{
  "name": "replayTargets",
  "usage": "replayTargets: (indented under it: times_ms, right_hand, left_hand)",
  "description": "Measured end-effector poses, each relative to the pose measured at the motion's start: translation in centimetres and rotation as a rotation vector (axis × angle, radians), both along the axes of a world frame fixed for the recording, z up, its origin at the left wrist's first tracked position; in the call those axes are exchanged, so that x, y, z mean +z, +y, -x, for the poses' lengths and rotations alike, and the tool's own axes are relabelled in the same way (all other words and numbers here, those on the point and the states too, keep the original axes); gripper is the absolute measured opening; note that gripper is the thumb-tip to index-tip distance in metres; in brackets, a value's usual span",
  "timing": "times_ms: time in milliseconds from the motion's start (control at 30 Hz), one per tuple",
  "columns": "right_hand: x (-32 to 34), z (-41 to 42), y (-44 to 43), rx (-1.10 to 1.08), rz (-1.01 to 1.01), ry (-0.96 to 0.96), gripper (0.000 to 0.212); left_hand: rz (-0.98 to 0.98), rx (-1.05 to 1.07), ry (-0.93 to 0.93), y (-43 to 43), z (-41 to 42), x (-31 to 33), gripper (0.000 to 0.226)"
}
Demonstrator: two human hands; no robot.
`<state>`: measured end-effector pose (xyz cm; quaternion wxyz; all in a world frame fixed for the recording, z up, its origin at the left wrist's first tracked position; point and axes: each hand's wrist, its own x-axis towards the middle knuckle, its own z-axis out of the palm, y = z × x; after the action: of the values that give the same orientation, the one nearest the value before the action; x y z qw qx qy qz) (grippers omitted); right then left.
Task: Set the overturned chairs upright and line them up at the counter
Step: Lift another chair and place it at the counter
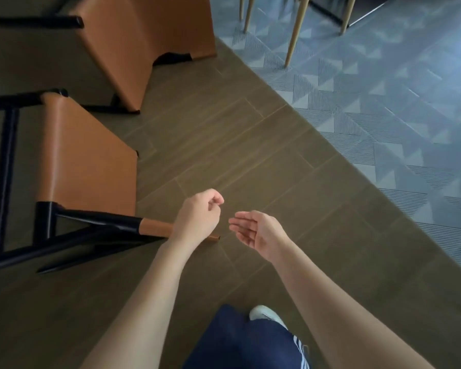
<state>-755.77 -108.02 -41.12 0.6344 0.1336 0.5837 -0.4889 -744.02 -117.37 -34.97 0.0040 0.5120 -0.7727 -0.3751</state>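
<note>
Brown wood-look plank floor (pixel 250 161) fills most of the view. A blue-grey patterned floor section (pixel 383 102) with triangles and line hatching meets it along a diagonal edge on the right.

Near chair (pixel 88 161) is at left, tipped onto its side on the planks. It has a tan leather panel and a black frame, with the black legs and rungs running out to the left edge. One frame bar, wrapped in tan leather (pixel 157 227), points right along the floor.

Far chair (pixel 144 43) is at top left and has the same tan leather and black frame. It is also off its feet, with one black leg lying level toward the left edge. The two chairs are just beside each other and not lined up. Whether they touch is unclear.

Pale wooden legs (pixel 293 41) of other furniture stand on the patterned section at top.

Left hand (pixel 197 214) is in mid-frame, fingers loosely curled with the thumb near the fingertips and nothing in them. It overlaps the tan-wrapped bar in the view; contact cannot be told.

Right hand (pixel 256 233) is just beside the left, apart from both chairs. Its palm is turned up, its fingers are relaxed and slightly bent, and it holds nothing.

Both forearms are bare.

At the bottom are navy trousers (pixel 237 342) with white side stripes (pixel 301 355), and a white shoe (pixel 266 314) on the planks.
</note>
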Motion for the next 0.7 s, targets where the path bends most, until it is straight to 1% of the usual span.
replayTargets:
  times_ms: [67,133,200,267,333,367,467,600,700]
  right_hand:
    - [-4.7,-0.9,-0.3,-0.020,-0.031,-0.049,0.027]
    - [-8.8,-1.7,-0.6,-0.018,-0.059,-0.072,0.028]
    - [-12.9,-2.6,-1.2,-0.001,-0.078,-0.081,0.028]
    - [-16.7,-3.5,-2.0,0.023,-0.097,-0.094,0.026]
    - [-20.2,-4.2,-2.8,0.037,-0.097,-0.091,0.022]
    - [-21.6,-4.5,-3.2,0.044,-0.083,-0.086,0.020]
    - [-25.8,-5.4,-4.3,0.101,-0.043,-0.094,0.033]
    - [-29.2,-6.5,-5.4,0.116,-0.070,-0.125,0.039]
    - [-30.8,-7.7,-6.5,0.137,-0.020,-0.129,0.038]
  left_hand:
    - [0.096,-0.098,-0.061,-0.6,-0.9,-3.2,0.025]
    - [0.249,-0.248,-0.175,-1.0,-1.2,-5.8,0.026]
    - [0.415,-0.441,-0.339,-0.8,-0.9,-8.9,0.026]
    - [0.506,-0.639,-0.523,0.1,0.2,-11.9,0.022]
    - [0.528,-0.761,-0.713,1.1,1.3,-15.5,0.024]
    - [0.497,-0.777,-0.811,1.6,1.7,-17.0,0.027]
    - [0.428,-0.791,-1.039,1.8,2.2,-21.5,0.034]
    - [0.394,-0.855,-1.203,0.1,1.5,-24.9,0.036]
    - [0.457,-0.959,-1.219,-0.9,1.0,-26.1,0.034]
